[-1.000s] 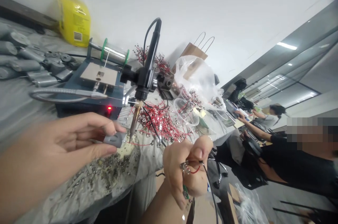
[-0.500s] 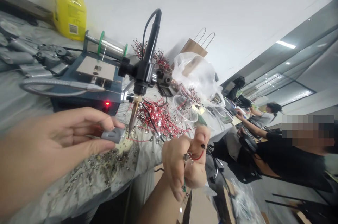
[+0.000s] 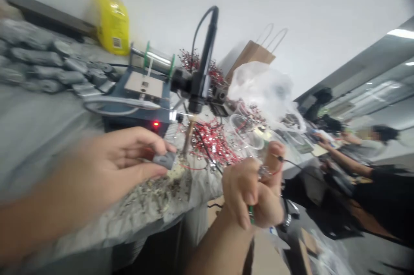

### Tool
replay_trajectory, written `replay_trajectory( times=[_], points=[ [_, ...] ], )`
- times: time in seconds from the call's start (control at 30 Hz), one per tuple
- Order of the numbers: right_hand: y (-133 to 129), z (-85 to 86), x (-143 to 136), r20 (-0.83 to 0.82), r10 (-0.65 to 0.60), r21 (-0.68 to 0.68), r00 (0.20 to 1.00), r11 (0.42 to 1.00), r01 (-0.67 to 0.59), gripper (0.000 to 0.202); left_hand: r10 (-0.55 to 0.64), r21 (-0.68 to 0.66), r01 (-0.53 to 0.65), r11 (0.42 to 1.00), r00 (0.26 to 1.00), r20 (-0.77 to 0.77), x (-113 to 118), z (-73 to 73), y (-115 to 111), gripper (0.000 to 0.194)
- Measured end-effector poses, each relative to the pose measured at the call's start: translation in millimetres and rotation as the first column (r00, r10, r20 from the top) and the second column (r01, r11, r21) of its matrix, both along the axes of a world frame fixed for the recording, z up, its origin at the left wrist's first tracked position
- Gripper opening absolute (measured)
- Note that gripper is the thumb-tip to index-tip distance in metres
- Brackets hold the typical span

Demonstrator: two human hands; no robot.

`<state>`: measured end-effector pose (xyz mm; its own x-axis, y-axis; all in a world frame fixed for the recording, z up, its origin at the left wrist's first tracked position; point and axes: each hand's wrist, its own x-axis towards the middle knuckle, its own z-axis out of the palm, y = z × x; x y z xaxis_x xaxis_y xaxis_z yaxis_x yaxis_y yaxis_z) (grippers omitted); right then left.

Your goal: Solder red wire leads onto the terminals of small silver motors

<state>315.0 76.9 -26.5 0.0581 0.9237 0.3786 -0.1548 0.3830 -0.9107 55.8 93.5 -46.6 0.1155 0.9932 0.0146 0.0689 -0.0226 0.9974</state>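
Observation:
My left hand (image 3: 129,154) pinches a small grey cylindrical part (image 3: 165,161) between thumb and fingers. Just right of that part is the tip of a soldering iron (image 3: 208,46), clamped upright in a stand. A thin red wire (image 3: 194,168) runs across the table by the tip. My right hand (image 3: 254,191) is closed, its fingers curled round a small metal part with a red wire (image 3: 265,172); a bit of green shows below the fingers. Motion blur hides the details of what it holds. Behind it lies a heap of red-wired metal parts (image 3: 215,143).
A blue soldering station (image 3: 136,115) with a red light carries a solder spool (image 3: 160,60). Grey cylinders (image 3: 39,59) lie at left beside a yellow bottle (image 3: 113,24). A plastic bag (image 3: 261,85), clear cups (image 3: 244,130) and a paper bag (image 3: 250,57) stand behind. Co-workers sit at right.
The view has swung, so the whole scene sits further right. Both hands keep their hold, the left on the grey part and the right on the wired part.

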Motion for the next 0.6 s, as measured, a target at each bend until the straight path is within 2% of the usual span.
replay_trajectory(
  times=[0.1,0.2,0.27,0.43,0.6],
  points=[
    [0.5,-0.1,4.7,-0.036,-0.004,0.006,0.999,1.000,0.005,0.062,-0.118,-0.030,0.125,0.992,0.980,0.161,-0.1,18.5,0.0,0.019],
    [-0.6,1.7,11.0,-0.023,0.011,0.007,1.000,1.000,-0.011,0.049,-0.227,-0.116,0.284,0.952,0.906,0.356,-5.8,24.8,3.9,0.022],
    [-2.1,4.0,14.3,-0.001,0.020,0.021,1.000,1.000,-0.020,0.044,-0.248,-0.156,0.344,0.926,0.866,0.435,-10.3,26.1,6.7,0.024],
    [-0.4,9.7,10.8,-0.050,0.033,0.030,0.998,0.999,-0.032,0.042,-0.243,-0.177,0.368,0.913,0.838,0.490,-12.5,28.0,10.0,0.026],
    [1.3,13.5,6.0,0.003,0.064,-0.016,0.998,0.998,-0.064,0.032,-0.250,-0.170,0.363,0.916,0.849,0.465,-9.0,23.8,8.8,0.026]
  ],
)
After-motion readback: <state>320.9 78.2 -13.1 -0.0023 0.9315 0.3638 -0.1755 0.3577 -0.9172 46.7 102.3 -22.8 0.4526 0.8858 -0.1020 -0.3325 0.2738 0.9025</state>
